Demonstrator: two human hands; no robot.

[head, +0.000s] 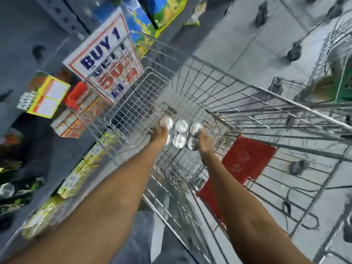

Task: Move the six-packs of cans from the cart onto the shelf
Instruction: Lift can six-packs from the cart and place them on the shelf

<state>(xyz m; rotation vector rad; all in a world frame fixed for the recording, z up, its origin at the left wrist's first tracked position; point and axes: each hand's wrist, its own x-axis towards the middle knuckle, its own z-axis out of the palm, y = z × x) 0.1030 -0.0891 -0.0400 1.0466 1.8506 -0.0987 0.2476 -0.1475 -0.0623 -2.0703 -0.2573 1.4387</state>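
Bare forearms lead down to your left hand point(159, 133) and right hand point(204, 141), each grip closed against an end of the one six-pack point(181, 133) low in the cart point(247, 86). Six silver tops show between your grips. Expect it heavy, rigid and slick; hold under both ends. Beyond the left grip stands the shelf point(28, 44).

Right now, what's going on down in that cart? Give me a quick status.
Left hand and right hand on either side of the six-pack. Pack low in cart. Nothing in the way.
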